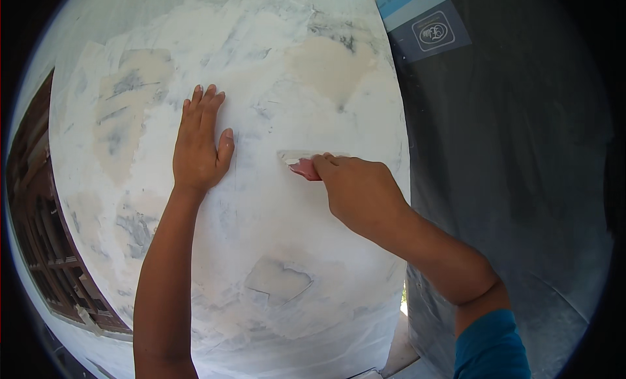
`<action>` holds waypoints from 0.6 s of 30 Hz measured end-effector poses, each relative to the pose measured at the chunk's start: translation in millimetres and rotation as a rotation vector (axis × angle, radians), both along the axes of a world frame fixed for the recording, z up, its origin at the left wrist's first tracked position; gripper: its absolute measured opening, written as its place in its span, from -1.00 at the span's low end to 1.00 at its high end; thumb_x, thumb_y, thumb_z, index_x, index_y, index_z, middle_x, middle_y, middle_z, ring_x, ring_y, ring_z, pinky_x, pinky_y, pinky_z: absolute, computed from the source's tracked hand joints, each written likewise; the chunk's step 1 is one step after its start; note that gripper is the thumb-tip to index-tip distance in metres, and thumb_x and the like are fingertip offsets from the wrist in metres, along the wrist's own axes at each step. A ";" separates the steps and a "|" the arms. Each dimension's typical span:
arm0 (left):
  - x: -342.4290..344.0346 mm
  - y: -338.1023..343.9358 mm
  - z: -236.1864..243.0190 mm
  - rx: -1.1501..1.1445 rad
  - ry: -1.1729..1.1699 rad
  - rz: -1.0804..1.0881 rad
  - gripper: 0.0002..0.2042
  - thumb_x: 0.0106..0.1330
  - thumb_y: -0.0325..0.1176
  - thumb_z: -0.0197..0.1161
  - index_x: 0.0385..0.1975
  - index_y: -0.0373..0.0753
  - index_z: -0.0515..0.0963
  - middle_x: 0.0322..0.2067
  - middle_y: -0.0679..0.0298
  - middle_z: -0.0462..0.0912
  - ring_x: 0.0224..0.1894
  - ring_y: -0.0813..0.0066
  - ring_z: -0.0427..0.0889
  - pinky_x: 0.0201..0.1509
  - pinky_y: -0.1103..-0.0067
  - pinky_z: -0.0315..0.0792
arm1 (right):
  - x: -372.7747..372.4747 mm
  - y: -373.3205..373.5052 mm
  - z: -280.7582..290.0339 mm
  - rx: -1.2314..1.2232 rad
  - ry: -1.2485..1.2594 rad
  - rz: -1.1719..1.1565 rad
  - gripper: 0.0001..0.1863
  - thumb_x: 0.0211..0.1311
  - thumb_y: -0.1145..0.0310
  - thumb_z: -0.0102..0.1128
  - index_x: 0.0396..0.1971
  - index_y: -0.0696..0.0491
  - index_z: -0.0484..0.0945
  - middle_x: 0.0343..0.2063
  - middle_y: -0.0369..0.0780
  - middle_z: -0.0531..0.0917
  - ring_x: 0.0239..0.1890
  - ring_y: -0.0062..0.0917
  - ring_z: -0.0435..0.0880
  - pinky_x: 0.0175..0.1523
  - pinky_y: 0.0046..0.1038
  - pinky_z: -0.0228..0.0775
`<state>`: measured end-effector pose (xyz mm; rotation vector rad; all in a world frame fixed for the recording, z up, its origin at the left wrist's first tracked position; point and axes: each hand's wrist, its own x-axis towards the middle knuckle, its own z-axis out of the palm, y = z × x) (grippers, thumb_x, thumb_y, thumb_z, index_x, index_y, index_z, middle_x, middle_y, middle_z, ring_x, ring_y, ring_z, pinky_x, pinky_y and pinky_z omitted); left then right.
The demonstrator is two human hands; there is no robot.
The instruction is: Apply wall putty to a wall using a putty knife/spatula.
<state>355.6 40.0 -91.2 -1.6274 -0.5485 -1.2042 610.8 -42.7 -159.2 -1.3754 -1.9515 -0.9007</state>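
Note:
A white wall (261, 209) with patchy filler fills the middle of the head view. My left hand (201, 144) lies flat against it, left of centre, with the fingers pointing up and the thumb apart. To its right, my right hand (358, 186) grips a putty knife (304, 167) with a reddish handle. The blade, partly hidden and smeared with white, rests along the wall surface. Beige patches (336, 66) and grey scuffs show around both hands, and a rough-edged patch (280, 281) lies below the knife.
At the left edge is a dark brown window frame (49, 229) with several panes. Dark sheeting (508, 170) hangs along the wall's right edge. A blue and grey printed panel (427, 23) is at the upper right.

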 end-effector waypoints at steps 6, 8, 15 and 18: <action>5.2 1.2 0.4 0.025 0.005 -0.005 -0.48 0.22 -0.35 0.06 0.24 -0.23 0.36 0.31 0.07 0.36 0.44 0.02 0.18 0.52 0.20 0.00 | 71.1 20.5 125.4 0.579 0.281 -0.002 -0.61 0.19 0.55 -0.02 -0.01 0.11 0.62 -0.33 0.01 0.70 -0.27 -0.10 0.69 -0.11 -0.19 0.55; 16.3 2.9 3.0 0.024 0.019 -0.020 -0.48 0.22 -0.35 0.06 0.24 -0.23 0.36 0.31 0.06 0.36 0.44 0.01 0.18 0.52 0.20 0.00 | 103.0 34.3 148.1 0.583 0.253 -0.092 -0.59 0.21 0.54 -0.04 0.05 0.12 0.58 -0.28 0.01 0.70 -0.26 -0.11 0.70 -0.11 -0.20 0.55; 7.0 -3.5 0.6 0.042 0.002 0.006 -0.49 0.22 -0.36 0.05 0.23 -0.23 0.37 0.31 0.06 0.36 0.45 0.02 0.18 0.52 0.20 0.00 | 53.8 80.3 -25.2 0.603 -0.015 -0.107 -0.46 0.23 0.56 0.00 0.26 0.19 0.38 0.16 -0.02 0.56 0.13 -0.24 0.63 0.11 -0.42 0.56; -3.3 3.3 0.0 0.039 -0.011 0.021 -0.48 0.21 -0.37 0.05 0.24 -0.23 0.36 0.31 0.06 0.36 0.45 0.02 0.17 0.52 0.20 0.00 | 43.7 28.0 -40.4 0.318 0.117 0.092 -0.56 0.20 0.52 0.09 0.12 0.06 0.54 -0.02 -0.13 0.68 -0.03 -0.34 0.71 -0.01 -0.37 0.60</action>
